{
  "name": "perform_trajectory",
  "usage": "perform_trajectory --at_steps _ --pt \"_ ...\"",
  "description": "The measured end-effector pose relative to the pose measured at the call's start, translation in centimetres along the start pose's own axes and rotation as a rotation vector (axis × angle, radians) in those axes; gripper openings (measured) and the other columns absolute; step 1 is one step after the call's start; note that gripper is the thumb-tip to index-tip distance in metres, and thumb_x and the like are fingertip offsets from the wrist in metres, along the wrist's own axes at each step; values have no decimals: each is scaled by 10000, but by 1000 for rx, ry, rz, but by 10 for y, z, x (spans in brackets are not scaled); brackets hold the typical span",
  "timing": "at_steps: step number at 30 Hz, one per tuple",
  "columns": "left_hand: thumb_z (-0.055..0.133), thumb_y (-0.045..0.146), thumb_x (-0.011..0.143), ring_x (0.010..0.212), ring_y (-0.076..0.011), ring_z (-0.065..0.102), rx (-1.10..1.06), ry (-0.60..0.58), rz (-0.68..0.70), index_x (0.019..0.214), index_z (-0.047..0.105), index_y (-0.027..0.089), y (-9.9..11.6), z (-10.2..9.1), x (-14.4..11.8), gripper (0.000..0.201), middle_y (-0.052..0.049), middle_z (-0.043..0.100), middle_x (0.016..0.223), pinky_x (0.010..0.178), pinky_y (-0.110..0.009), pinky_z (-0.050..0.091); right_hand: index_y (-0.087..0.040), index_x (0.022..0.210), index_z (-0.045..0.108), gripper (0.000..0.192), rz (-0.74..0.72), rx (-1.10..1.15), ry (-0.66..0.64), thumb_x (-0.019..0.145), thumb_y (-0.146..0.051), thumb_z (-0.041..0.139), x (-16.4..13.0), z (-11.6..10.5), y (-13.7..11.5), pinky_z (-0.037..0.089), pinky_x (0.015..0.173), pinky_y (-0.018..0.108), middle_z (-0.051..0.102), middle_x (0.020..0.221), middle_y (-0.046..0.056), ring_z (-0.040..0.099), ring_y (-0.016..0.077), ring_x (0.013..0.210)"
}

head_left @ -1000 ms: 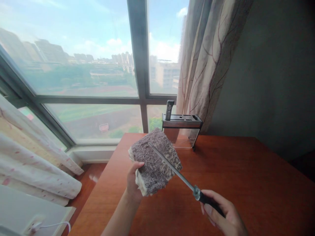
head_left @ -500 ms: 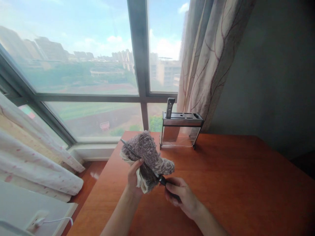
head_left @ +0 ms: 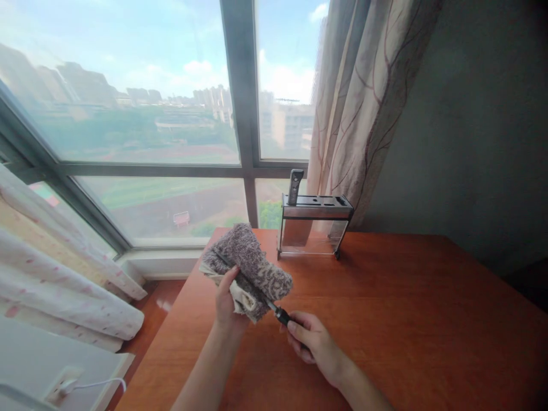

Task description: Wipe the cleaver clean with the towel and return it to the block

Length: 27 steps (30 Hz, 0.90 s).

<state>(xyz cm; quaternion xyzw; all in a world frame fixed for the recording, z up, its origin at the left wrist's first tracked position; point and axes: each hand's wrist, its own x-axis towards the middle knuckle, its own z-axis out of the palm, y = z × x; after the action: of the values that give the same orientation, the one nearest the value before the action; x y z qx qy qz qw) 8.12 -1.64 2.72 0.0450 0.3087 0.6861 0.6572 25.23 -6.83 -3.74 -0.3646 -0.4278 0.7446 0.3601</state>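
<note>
My left hand (head_left: 229, 297) is closed round a grey and white fluffy cloth (head_left: 246, 251), its thumb pressing on top. Through the folds of the cloth runs the slim metal shaft of what looks like a sharpening steel (head_left: 282, 315). A short bare stretch of shaft shows between the cloth and the black handle. My right hand (head_left: 310, 337) is wrapped round that handle. The cloth covers most of the shaft, and its tip is hidden. Both hands are above the wooden table.
On the table (head_left: 406, 297), near its far edge, stands a clear-sided knife block (head_left: 314, 214). One knife handle (head_left: 295, 187) sticks up from its left end. Behind are the window and a patterned curtain (head_left: 359, 85). A plugged-in white cable (head_left: 100, 381) is at lower left.
My left hand and the cloth have slid up and left along the shaft, away from the handle. The tip that stuck out is now covered. My right hand has barely moved.
</note>
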Motion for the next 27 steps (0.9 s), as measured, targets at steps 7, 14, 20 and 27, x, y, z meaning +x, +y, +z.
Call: perform_trajectory --at_steps 7,14,20,27 --pt "600 72 650 779 -297 726 167 -44 -210 1109 633 56 -15 -15 -8 460 -99 759 777 731 -389 590 -105 853 621 339 -20 265 13 807 -438 664 -3 -10 -5 96 344 172 433 524 -71 230 9 359" --pt "596 49 642 732 -300 726 297 -30 -288 1146 600 24 -15 -19 -9 505 -102 744 698 695 -392 594 -98 882 625 271 -30 437 -63 859 -368 630 -6 -19 -11 110 349 153 408 531 -77 197 5 369" --pt "624 60 549 703 -315 720 253 -86 -262 1041 654 47 -17 -22 -14 493 -92 739 677 642 -387 592 -123 828 601 254 88 505 -121 845 -372 651 -5 -18 -6 110 338 146 399 523 -84 188 7 361" --pt "701 59 524 692 -309 717 300 -153 -274 872 704 94 -21 -22 -17 350 -72 727 648 614 -352 579 -141 842 618 218 173 571 -225 813 -350 674 -9 -12 0 131 341 144 389 544 -81 194 12 367"
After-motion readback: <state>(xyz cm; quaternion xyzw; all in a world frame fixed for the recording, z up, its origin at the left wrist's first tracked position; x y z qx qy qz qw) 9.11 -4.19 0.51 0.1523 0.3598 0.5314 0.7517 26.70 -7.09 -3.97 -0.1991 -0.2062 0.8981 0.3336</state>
